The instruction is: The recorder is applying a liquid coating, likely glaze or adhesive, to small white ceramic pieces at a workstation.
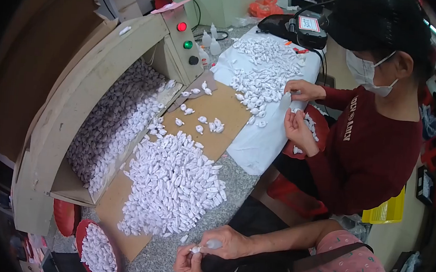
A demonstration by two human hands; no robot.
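Note:
Over the near edge of the worktable, my left hand (190, 267) pinches a small white piece (195, 249) between thumb and fingertips. Close beside it, my right hand (228, 241) is closed around a small translucent squeeze bottle (214, 244), whose narrow end points at that piece. Whether the tip touches it is too small to tell. Just beyond my hands spreads a large heap of small white pointed pieces (172, 184), lying on brown cardboard (133, 245). Dark cloth (256, 227) covers my lap.
An open-fronted box (99, 68) with lit buttons holds many more white pieces. At left, a red bowl (81, 233) is filled with them. A masked co-worker (379, 129) at right holds a similar bottle (285, 100) beside a white cloth (252, 154) strewn with pieces.

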